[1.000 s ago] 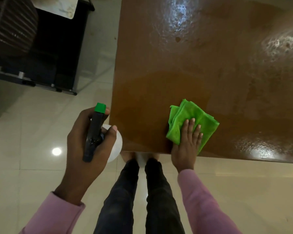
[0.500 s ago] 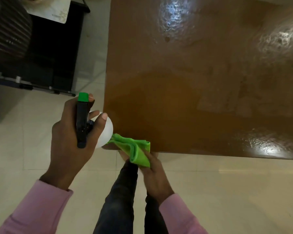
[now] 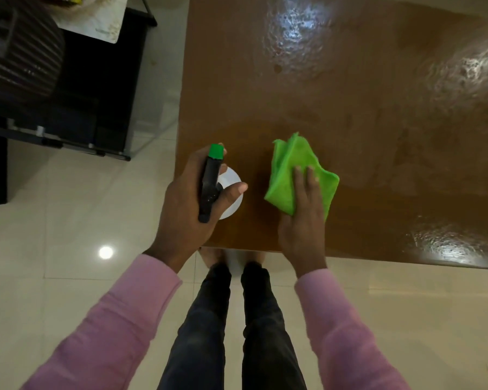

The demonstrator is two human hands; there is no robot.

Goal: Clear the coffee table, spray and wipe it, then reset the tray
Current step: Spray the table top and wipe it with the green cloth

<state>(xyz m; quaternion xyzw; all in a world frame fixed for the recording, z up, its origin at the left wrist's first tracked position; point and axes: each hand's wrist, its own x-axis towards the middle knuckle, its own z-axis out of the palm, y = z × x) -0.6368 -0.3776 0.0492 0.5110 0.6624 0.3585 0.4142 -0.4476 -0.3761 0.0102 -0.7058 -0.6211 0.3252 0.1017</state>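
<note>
green cloth, brown table, pink sleeves, green-tipped black sprayer.

Glossy cream floor tiles with thin grout lines fill the room, and one tile mirrors a small round ceiling light. At the upper left stands a low black stand with a metal rail along its near edge. A dark ribbed rounded object and a pale patterned sheet lie on it. The brown coffee table shines with white glare patches.

Cloth on table near edge, spray bottle just left.
</note>
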